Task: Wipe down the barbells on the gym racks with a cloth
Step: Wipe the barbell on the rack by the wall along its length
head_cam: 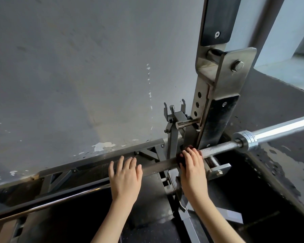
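Note:
A steel barbell [221,146] runs across the rack from lower left to upper right, with its collar and shiny sleeve [277,129] at the right. A dark red cloth [181,159] is bunched around the bar beside the rack upright [216,109]. My right hand [193,165] grips the cloth against the bar, fingers curled over it. My left hand [125,174] rests flat on the bar further left, fingers straight and spread. Most of the cloth is hidden under my right hand.
A grey wall [77,76] stands close behind the rack. A safety arm [216,168] and a small hooked bracket [175,111] sit by the upright. The rack's base frame [102,157] runs along the wall. A dark rubber floor [253,199] lies below.

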`<state>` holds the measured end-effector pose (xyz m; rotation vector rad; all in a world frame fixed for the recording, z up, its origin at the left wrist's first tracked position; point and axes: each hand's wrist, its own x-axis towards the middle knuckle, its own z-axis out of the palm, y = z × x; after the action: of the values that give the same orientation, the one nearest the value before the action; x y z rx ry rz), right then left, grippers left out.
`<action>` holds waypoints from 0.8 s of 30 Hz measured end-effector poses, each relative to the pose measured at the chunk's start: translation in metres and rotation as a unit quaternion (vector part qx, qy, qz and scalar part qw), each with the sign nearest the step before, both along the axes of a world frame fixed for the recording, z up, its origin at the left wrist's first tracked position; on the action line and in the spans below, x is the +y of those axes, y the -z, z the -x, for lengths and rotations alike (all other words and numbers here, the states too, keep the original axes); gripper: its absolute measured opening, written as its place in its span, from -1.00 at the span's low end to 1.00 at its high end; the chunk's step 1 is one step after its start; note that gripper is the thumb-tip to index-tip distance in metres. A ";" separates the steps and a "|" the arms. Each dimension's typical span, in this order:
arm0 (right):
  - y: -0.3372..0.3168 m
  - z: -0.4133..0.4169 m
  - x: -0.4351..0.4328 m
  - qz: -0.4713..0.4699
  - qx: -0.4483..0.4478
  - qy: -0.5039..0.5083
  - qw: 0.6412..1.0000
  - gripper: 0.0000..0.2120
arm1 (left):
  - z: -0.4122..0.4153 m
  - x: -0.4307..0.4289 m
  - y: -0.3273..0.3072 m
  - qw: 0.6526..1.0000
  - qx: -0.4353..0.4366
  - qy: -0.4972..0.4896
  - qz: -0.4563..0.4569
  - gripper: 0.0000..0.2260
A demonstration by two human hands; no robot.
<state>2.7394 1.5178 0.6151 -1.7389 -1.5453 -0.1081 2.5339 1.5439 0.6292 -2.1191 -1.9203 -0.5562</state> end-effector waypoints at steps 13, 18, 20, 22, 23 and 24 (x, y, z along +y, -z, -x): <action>-0.021 -0.002 -0.018 0.016 0.052 -0.068 0.996 -0.75 | -0.063 0.003 -0.012 0.995 0.037 0.096 0.021 -0.56; -0.039 -0.025 -0.024 -0.064 0.179 0.062 0.980 -0.73 | -0.064 0.005 -0.012 0.995 0.025 0.096 0.017 -0.56; -0.038 -0.027 -0.012 -0.047 0.202 0.130 0.970 -0.68 | -0.064 0.006 -0.012 0.995 0.019 0.094 0.023 -0.56; -0.031 -0.012 0.001 0.012 0.163 0.127 0.978 -0.57 | -0.064 0.007 -0.011 0.995 0.017 0.095 0.025 -0.56; -0.023 -0.001 0.005 0.042 0.125 0.112 0.985 -0.50 | -0.064 0.008 -0.010 0.995 0.016 0.098 0.023 -0.56; -0.016 0.004 0.006 0.060 0.091 0.098 0.989 -0.45 | -0.064 0.008 -0.010 0.995 0.016 0.099 0.021 -0.56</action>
<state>2.7356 1.5239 0.6309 -1.9373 -1.2701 0.0459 2.5976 1.5515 0.6393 -2.3469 -1.7299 -0.5186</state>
